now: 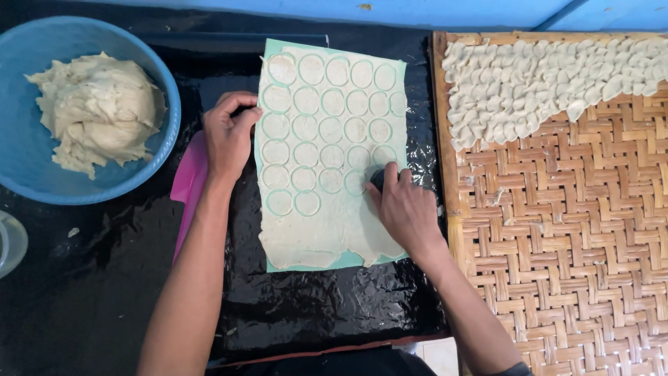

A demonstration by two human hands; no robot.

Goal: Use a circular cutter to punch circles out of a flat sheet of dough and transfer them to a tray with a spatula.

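Currently right hand (406, 209) clamps a dark round cutter (378, 179) onto the dough sheet (327, 230) near its right edge; left hand (228, 132), fingers curled, pins the left edge. Uncut dough remains below. Blue bowl (28, 150) holds a dough lump (97, 111); woven tray (570, 237) carries folded dumplings (529, 83).

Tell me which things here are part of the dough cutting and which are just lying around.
In use:
right hand
round cutter
rolled dough sheet
green mat
left hand

Lying about:
blue bowl of dough
woven tray
folded dumplings
pink sheet
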